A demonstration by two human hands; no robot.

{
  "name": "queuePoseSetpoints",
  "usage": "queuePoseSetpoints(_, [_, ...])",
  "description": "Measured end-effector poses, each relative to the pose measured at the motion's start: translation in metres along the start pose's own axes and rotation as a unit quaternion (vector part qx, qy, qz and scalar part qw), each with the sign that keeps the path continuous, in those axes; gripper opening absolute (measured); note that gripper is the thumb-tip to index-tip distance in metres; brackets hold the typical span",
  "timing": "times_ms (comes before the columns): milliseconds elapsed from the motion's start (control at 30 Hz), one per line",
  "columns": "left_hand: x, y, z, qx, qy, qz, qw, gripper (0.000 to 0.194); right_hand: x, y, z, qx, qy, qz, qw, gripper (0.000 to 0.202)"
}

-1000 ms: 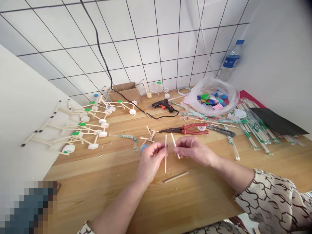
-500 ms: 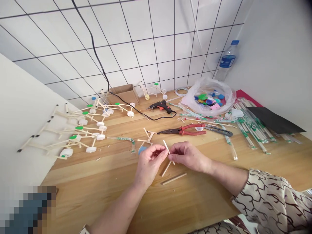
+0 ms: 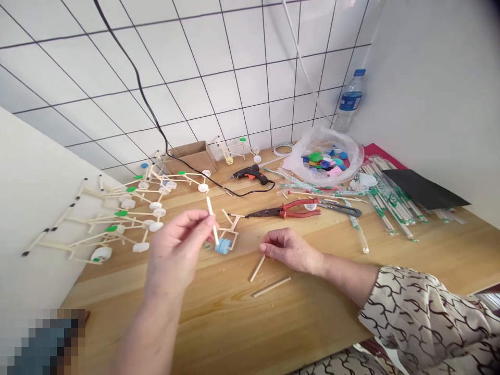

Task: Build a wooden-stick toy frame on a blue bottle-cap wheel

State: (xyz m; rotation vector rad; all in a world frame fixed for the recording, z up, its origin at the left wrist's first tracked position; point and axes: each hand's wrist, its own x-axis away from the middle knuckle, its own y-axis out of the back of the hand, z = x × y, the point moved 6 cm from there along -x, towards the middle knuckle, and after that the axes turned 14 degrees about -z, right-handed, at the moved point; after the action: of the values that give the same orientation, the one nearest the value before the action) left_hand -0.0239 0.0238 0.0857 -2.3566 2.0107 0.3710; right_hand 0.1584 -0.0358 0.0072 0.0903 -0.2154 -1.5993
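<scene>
My left hand (image 3: 182, 242) is raised above the table, thumb and fingers pinching a short pale wooden stick (image 3: 211, 216) that points upward. Just beyond that stick lies a small wooden frame (image 3: 233, 229) with light blue round caps (image 3: 222, 246) at its near end. My right hand (image 3: 291, 251) rests low over the wood, its fingers closed at the upper end of another thin wooden stick (image 3: 257, 268); the fingers partly cover that end. A third loose stick (image 3: 272, 287) lies flat in front of it.
Several stick frames with white wheels (image 3: 141, 247) stand at left. Red-handled pliers (image 3: 300, 208), a grey cutter (image 3: 344, 209) and a black glue gun (image 3: 252, 173) lie behind my hands. A bag of bottle caps (image 3: 353, 169), wrapped chopsticks (image 3: 385, 200) and a water bottle (image 3: 350, 101) stand right.
My left hand has moved left and away from my right hand, carrying the short wooden stick. The blue caps are now uncovered. My right hand has stayed nearly in place; the view has shifted slightly.
</scene>
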Motion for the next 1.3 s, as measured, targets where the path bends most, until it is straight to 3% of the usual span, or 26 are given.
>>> queuePoseSetpoints(67, [-0.016,0.005,-0.012,-0.046,-0.012,-0.021,0.999,0.017,-0.002,0.0,-0.002,0.005,0.001,0.0,1.0,0.036])
queuePoseSetpoints(133, [-0.028,0.001,-0.017,-0.092,-0.008,-0.006,0.996,0.017,-0.004,-0.001,-0.003,0.006,0.004,0.002,1.0,0.034])
queuePoseSetpoints(333, [-0.045,-0.011,-0.001,-0.199,0.013,0.038,0.979,0.023,-0.003,-0.001,-0.002,0.007,0.006,0.011,1.0,0.032])
queuePoseSetpoints(700, [-0.045,-0.016,-0.006,-0.293,-0.028,0.019,0.955,0.025,-0.005,-0.003,0.0,0.013,0.011,0.018,1.0,0.027])
queuePoseSetpoints(1300, [-0.042,-0.019,-0.011,-0.322,-0.054,0.014,0.945,0.019,-0.005,-0.002,0.002,0.022,0.012,0.017,1.0,0.024])
